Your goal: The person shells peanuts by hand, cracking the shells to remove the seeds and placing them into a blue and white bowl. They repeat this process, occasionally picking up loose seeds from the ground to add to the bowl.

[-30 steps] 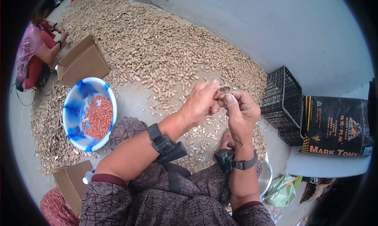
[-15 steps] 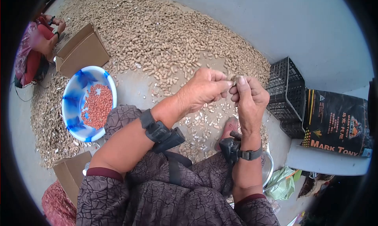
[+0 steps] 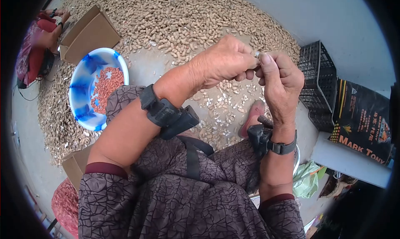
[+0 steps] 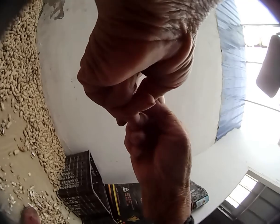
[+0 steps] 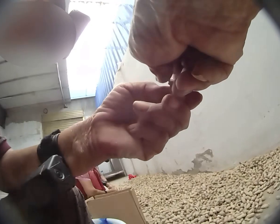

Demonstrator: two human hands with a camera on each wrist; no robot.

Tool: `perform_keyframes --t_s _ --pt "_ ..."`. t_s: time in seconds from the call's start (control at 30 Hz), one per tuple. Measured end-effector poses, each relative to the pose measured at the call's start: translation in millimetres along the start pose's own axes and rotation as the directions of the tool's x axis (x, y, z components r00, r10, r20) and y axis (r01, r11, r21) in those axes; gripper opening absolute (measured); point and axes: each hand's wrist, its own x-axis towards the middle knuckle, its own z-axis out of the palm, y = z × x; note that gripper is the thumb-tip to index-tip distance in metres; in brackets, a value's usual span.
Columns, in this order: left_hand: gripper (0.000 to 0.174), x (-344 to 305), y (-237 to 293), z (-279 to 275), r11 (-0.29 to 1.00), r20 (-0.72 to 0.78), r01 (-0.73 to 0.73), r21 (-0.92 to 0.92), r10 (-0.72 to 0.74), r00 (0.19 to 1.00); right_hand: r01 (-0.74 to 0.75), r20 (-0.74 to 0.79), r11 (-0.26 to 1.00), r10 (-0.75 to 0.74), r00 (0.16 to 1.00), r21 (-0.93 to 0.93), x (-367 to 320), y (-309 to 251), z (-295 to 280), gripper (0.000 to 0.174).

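Observation:
My left hand and right hand meet fingertip to fingertip, high above the floor. Between them they pinch a small peanut, mostly hidden by the fingers. In the left wrist view the fingers of the left hand are curled, with the right hand right against them. A sliver of the peanut shows between the fingertips in the right wrist view. Beyond the hands spreads a big heap of unshelled peanuts.
A blue and white basin holding red kernels stands at the left, near an open cardboard box. Black crates and a black printed sack are at the right. Another person crouches at far left. Broken shells litter the floor.
A red kernel showed between the fingers a second ago; now a pale bit shows there. Both hands have risen in the head view, moving slightly right, as the scene shifted.

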Motion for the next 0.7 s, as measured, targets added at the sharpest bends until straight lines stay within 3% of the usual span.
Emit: perform_keyframes --t_s 0.07,0.13,0.2,0.33,0.6,0.7 --pt "0.02 -1.1 -0.8 -1.0 1.0 -0.002 0.005 0.015 -0.005 1.0 0.048 0.03 0.999 -0.048 0.998 0.014 -2.1 2.2 4.5 0.01" --pt "0.018 -2.2 -0.7 -1.4 0.998 -0.005 -0.01 0.065 0.011 1.0 0.0 0.057 0.998 -0.003 0.998 0.061 -2.6 -5.3 5.0 0.01" --pt "0.017 -2.8 -1.4 -1.0 0.996 -0.014 -0.01 0.088 0.011 1.0 -0.138 0.087 0.972 0.124 0.988 0.188 -3.0 -9.3 6.1 0.009" --pt "0.015 -9.9 -1.1 1.0 0.998 0.003 -0.028 0.065 0.028 1.0 -0.133 0.089 0.98 0.121 0.989 0.147 -5.0 -10.3 8.5 0.009" --pt "0.016 -17.4 0.9 -4.3 0.994 -0.08 0.107 0.002 -0.106 0.991 0.16 -0.012 0.986 -0.161 0.987 -0.056 -11.5 -2.6 17.6 0.007" --pt "0.019 -17.5 -4.5 -8.5 0.992 -0.087 0.113 0.049 -0.109 0.99 0.076 -0.03 0.995 -0.078 0.996 -0.062 -11.5 3.5 12.1 0.009"
